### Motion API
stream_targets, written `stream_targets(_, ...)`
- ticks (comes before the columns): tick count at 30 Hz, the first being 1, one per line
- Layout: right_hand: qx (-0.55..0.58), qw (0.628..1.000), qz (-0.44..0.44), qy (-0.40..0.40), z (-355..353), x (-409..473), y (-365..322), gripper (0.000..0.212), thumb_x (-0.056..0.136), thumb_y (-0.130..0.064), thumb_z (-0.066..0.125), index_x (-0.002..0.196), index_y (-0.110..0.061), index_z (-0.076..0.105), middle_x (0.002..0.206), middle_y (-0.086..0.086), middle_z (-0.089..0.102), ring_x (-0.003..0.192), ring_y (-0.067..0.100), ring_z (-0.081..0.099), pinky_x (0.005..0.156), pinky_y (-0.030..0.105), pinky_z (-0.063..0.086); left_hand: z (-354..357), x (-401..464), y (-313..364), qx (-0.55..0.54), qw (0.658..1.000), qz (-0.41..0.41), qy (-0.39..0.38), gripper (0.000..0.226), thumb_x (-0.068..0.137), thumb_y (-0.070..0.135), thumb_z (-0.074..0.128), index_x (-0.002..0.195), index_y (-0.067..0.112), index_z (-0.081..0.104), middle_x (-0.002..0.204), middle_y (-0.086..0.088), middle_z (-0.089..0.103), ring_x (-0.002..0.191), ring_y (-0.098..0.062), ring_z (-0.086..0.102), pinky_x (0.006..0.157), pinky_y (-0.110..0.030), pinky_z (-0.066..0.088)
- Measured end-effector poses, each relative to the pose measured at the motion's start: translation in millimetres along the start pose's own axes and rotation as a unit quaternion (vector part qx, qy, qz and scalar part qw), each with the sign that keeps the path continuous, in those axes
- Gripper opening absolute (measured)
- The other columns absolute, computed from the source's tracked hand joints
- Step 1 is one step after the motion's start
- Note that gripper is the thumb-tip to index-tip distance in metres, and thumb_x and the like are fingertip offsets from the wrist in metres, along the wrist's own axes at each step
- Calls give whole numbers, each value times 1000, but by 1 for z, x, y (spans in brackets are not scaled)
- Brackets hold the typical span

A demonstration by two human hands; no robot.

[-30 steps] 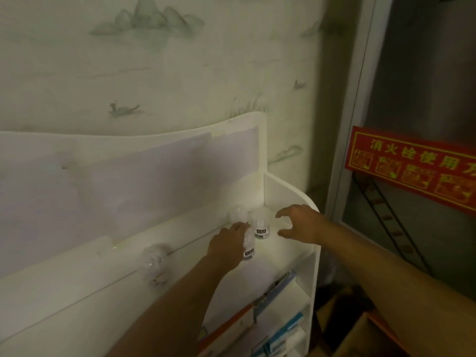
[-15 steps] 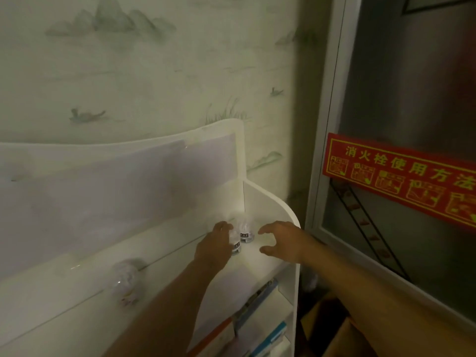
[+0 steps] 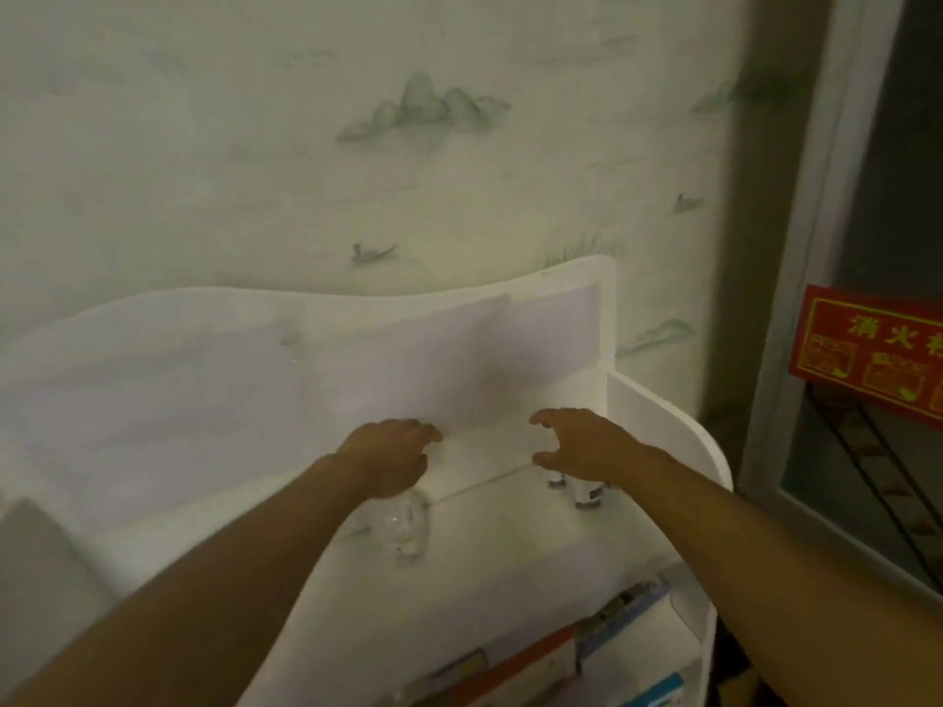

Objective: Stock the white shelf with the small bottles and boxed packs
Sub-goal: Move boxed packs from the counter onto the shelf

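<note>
both my left hand point(image 3: 390, 459) and right hand point(image 3: 581, 443) hover empty, fingers spread, and these small bottles point(image 3: 587, 494) look light, slick and tippy, so i'd pinch around the body on the white shelf point(image 3: 663, 415).

Both hands point(image 3: 395, 459) let go, bottles point(image 3: 587, 492) standing.

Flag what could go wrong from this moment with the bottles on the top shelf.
1. The right hand hovers with spread fingers just over the two small bottles near the shelf's right wall; a careless sweep could topple them.
2. The left hand sits above a clear bottle that is blurred and hard to see in the dim light, so the wrist could knock it toward the boxed packs below.
</note>
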State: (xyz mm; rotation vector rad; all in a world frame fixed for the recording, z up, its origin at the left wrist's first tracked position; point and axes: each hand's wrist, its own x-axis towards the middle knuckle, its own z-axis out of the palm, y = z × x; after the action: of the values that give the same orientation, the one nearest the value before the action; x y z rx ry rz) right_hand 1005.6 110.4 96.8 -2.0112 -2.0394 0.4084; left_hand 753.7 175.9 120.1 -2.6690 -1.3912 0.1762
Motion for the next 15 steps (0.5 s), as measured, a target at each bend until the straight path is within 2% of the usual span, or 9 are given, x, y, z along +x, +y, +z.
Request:
stream_targets(7,-42,988,-149,27,8,46,-150,62,90,-43,61,145,-26,39,150,3,42,136,25,41,112,41,35,-25,-124,-126,77,992,-93,-30,41,95,41,45,135,33,47,142,6,48,127,-19,49,103,-37,42)
stream_targets(10,-38,978,-201,32,19,51,-218,61,89,-44,60,144,-26,40,151,2,40,137,25,40,112,43,34,-32,-181,-178,88,985,-144,-18,39,94,43,46,133,35,50,139,8,51,124,-17,51,101,-35,44)
stream_targets(15,29,966,-256,22,54,39,-332,57,90,-43,61,141,-22,44,146,4,45,133,23,43,111,39,35,-31,-262,-248,60,977,-204,26,37,94,41,48,130,34,53,133,7,55,120,-16,54,95,-33,46)
